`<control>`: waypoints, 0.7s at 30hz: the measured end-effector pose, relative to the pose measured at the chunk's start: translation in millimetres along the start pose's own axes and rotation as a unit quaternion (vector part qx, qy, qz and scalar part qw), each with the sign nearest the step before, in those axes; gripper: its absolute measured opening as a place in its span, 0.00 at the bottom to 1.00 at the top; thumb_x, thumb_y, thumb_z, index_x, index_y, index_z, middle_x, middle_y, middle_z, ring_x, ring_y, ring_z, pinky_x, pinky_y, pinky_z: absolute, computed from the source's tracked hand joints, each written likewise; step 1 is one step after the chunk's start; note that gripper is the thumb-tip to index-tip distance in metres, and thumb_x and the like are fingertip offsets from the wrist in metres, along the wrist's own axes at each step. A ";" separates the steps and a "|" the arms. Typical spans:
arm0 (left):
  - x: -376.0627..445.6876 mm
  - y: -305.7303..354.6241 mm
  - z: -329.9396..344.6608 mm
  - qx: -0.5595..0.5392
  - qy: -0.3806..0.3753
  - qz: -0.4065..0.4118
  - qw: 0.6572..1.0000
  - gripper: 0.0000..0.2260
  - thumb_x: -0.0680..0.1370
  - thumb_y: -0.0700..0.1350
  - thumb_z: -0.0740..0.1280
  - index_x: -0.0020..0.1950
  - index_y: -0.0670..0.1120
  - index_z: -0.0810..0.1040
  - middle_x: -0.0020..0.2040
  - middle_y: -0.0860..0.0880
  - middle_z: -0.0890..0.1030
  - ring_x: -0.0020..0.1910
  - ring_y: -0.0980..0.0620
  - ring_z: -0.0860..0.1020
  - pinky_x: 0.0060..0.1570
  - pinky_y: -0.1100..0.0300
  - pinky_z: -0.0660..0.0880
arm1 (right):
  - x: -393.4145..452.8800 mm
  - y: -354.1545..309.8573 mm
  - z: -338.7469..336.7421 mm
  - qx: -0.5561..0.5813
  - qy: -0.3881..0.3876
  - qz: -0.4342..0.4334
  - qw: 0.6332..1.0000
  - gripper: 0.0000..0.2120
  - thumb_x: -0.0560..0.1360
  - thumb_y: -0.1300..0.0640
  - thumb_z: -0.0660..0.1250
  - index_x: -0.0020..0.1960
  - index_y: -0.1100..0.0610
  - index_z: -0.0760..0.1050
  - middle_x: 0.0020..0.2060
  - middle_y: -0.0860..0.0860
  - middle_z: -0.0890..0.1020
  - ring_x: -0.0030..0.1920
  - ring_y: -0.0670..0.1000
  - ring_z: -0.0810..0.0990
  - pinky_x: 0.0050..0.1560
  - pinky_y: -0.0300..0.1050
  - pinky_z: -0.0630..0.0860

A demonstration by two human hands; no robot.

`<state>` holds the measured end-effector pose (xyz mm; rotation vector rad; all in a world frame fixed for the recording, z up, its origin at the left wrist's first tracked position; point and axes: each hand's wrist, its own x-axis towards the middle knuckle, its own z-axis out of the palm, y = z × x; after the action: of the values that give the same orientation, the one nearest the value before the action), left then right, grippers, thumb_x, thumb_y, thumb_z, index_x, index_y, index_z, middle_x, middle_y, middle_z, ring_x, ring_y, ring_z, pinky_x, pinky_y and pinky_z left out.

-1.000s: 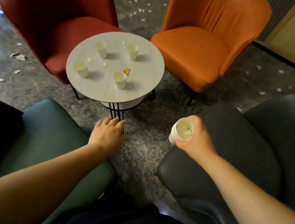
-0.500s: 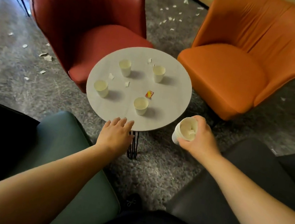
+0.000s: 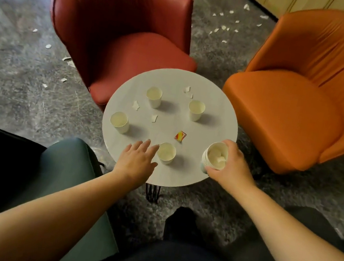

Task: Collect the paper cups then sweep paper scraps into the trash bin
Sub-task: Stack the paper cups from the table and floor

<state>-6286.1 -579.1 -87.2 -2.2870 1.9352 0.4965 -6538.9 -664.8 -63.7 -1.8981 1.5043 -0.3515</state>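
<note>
Cups: 4 on table; stack in R hand.

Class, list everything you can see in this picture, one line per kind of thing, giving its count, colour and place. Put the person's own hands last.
Loose paper cups: four, cream, standing upright on the round table.
Stacked cups: one stack, cream, held over the table's right edge.
Round table: one, pale grey, centre.
Paper scraps: several, white, on the table; many more on the floor.
Small wrapper: one, red and yellow, on the table.
Red armchair: one, behind the table, left.
Orange armchair: one, behind the table, right.
Green chair: one, near left.
Dark chair: one, near right.
Floor: grey carpet.
Left hand: open, reaching beside the nearest cup.
Right hand: grips the stacked cups.
</note>
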 end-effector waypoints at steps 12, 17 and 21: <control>74.5 25.7 22.9 -0.024 -0.066 -0.043 0.997 0.37 0.76 0.60 0.67 0.79 0.55 0.51 0.80 0.48 0.53 0.77 0.45 0.56 0.74 0.49 0.57 | 116.2 28.6 -4.0 -0.015 -0.094 -0.026 0.995 0.38 0.63 0.48 0.76 0.66 0.45 0.58 0.59 0.53 0.70 0.52 0.52 0.72 0.48 0.43 0.71; 94.7 27.4 49.4 -0.057 -0.096 -0.061 0.992 0.43 0.72 0.57 0.73 0.79 0.54 0.50 0.80 0.47 0.53 0.76 0.42 0.58 0.72 0.48 0.61 | 138.7 40.4 15.9 -0.025 -0.109 -0.023 0.993 0.39 0.63 0.47 0.76 0.66 0.44 0.58 0.60 0.52 0.70 0.51 0.49 0.71 0.47 0.42 0.69; 109.4 23.0 65.7 -0.058 -0.121 -0.036 0.990 0.42 0.72 0.53 0.75 0.79 0.54 0.52 0.79 0.47 0.53 0.75 0.43 0.60 0.70 0.48 0.64 | 151.6 47.6 30.7 -0.026 -0.116 -0.008 0.993 0.40 0.63 0.47 0.77 0.67 0.43 0.57 0.60 0.51 0.70 0.52 0.50 0.72 0.48 0.42 0.70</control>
<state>-6305.3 -667.3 -180.2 -2.2315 1.7446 0.8550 -6511.7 -800.8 -147.0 -1.9184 1.3549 -0.0944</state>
